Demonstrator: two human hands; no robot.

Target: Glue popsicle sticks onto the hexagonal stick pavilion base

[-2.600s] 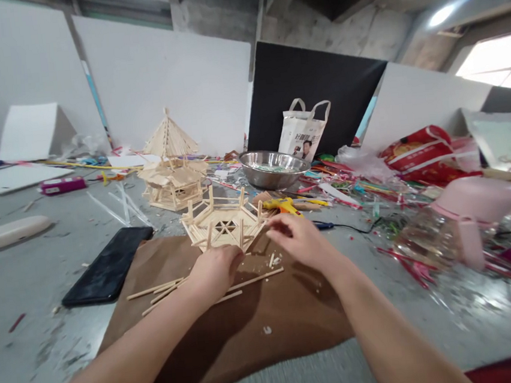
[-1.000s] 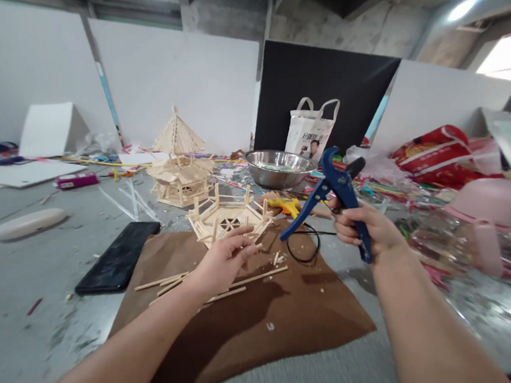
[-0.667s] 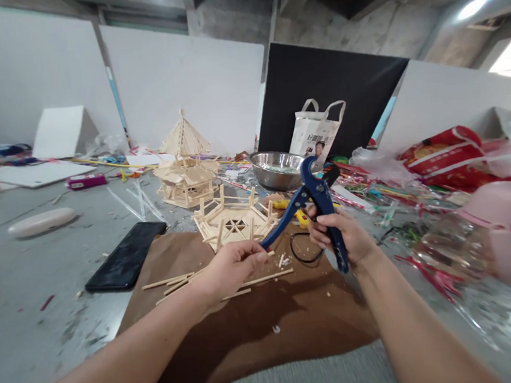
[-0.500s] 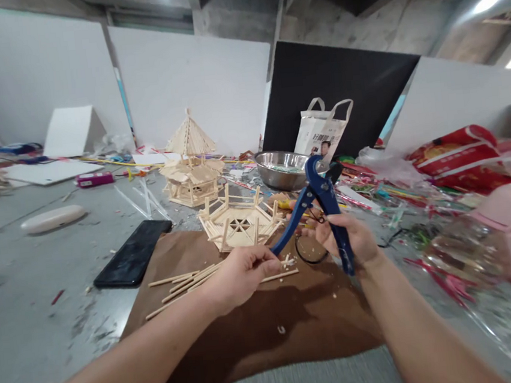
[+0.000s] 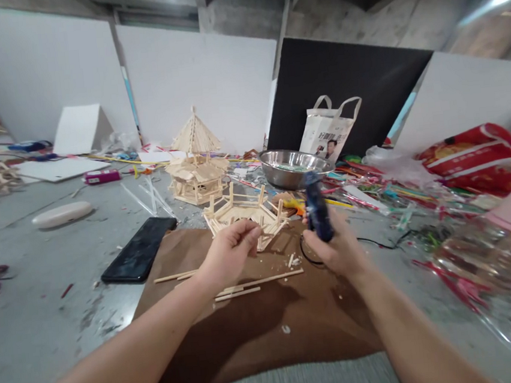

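My right hand [image 5: 340, 249] is wrapped round a blue pipe cutter [image 5: 318, 209], which is seen nearly end-on and blurred. In front of the open wooden stick frame [image 5: 270, 229], my left hand [image 5: 232, 251] is closed in a pinch. What its fingertips hold, if anything, is too small to make out. The frame is many-sided, with short upright posts, and my left hand hides part of it. Thin wooden sticks [image 5: 268, 280] lie on the brown sheet [image 5: 252, 342], some under my left forearm. Small offcuts [image 5: 293, 260] lie between my hands.
Behind the frame stands a wooden stick pavilion [image 5: 198, 173] with a pointed roof. A yellow glue gun [image 5: 293, 203] and a steel bowl [image 5: 296, 169] are behind my right hand. A black phone [image 5: 139, 251] lies left; a pink-lidded clear jug [image 5: 482, 248] stands right among scraps.
My right hand took up the blue cutter, and its handle swung towards my left hand and is now turned end-on. My left hand has moved up and away from the cutter. The view has shifted.
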